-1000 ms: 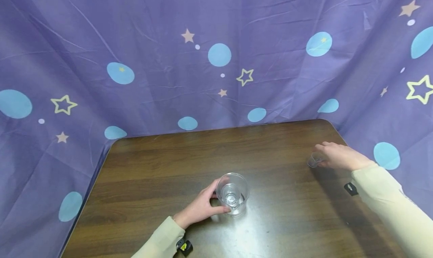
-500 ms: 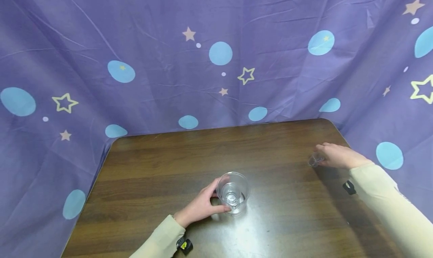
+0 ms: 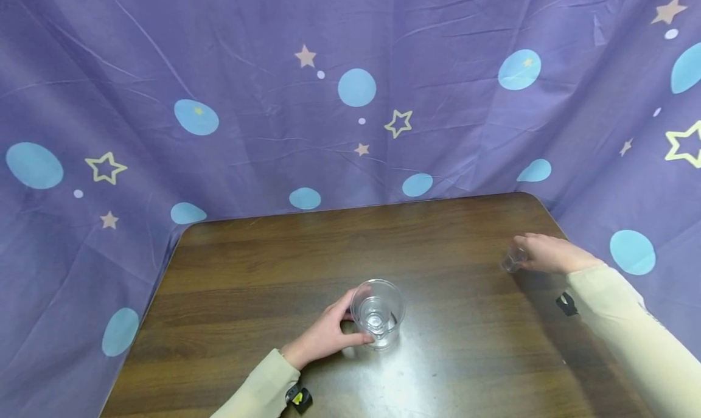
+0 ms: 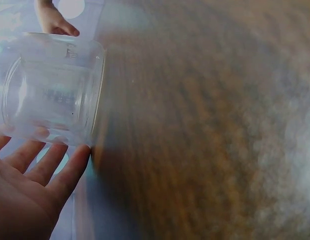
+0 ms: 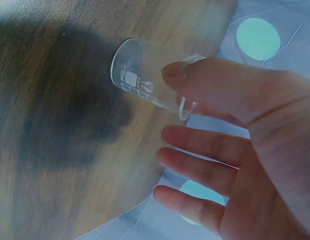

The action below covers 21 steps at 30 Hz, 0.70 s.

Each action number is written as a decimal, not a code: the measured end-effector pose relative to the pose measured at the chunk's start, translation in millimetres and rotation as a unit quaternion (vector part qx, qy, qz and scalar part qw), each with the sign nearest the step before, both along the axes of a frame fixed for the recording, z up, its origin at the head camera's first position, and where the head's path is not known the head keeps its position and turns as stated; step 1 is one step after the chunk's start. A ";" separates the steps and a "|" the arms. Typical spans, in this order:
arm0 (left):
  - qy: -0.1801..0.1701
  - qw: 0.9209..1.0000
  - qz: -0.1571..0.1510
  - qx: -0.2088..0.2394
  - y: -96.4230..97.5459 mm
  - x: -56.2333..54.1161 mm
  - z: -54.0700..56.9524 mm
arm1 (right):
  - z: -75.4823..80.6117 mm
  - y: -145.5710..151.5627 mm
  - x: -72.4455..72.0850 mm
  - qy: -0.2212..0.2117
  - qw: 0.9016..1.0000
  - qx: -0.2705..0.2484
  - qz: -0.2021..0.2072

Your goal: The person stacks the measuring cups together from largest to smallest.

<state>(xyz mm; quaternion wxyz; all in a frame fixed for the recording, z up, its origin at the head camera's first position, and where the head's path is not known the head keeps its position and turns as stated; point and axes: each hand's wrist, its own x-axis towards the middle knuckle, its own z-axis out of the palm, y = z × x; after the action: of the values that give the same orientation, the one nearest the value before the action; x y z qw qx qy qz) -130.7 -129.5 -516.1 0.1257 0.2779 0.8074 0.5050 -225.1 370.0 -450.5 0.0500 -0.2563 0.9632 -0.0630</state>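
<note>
A large clear beaker (image 3: 378,311) stands upright near the middle of the table, with what looks like a smaller beaker (image 4: 60,92) nested inside it. My left hand (image 3: 327,331) holds the large one from its left side, thumb on the near side and fingers on the far side. Far to the right, my right hand (image 3: 547,254) pinches a small glass beaker (image 5: 145,75) near its rim between thumb and index finger. White markings show on its wall, and its base is right at the tabletop. The other right fingers (image 5: 199,172) are spread below the rim, apart from the glass.
The brown wooden table (image 3: 263,266) has rounded far corners. A purple curtain (image 3: 246,59) with stars and blue dots hangs along its back and sides. The small beaker is close to the table's right edge.
The small beaker has shifted very slightly to the right at my right hand. My left hand and the large beaker stay where they were.
</note>
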 end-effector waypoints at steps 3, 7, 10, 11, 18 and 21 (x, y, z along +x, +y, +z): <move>0.004 1.000 0.000 0.001 0.1 -0.1 -0.8 | 2.4 -1.4 1.9 -0.005 1.000 -0.001 0.001; 0.007 1.000 0.000 0.003 0.2 -0.2 -0.1 | 5.6 -4.3 4.5 -0.009 1.000 -0.002 0.006; 0.012 1.000 0.000 0.002 0.3 0.0 0.9 | 7.7 -6.8 6.4 -0.014 1.000 -0.002 0.007; 0.013 1.000 0.000 0.001 0.3 0.1 1.1 | 8.5 -7.7 7.2 -0.016 1.000 -0.002 0.008; 0.016 1.000 -0.001 -0.002 0.2 0.0 -0.9 | 15.1 -16.7 13.2 -0.016 1.000 -0.002 0.019; 0.013 1.000 0.001 0.000 -0.2 -0.1 -2.0 | 19.7 -22.6 15.9 -0.021 1.000 0.002 0.016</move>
<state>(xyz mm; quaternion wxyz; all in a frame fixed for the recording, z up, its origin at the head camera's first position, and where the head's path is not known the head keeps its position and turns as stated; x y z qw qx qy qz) -130.8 -129.7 -518.2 0.1145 0.2837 0.8092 0.5016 -209.2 347.4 -430.8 0.0713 -0.2701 0.9579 -0.0656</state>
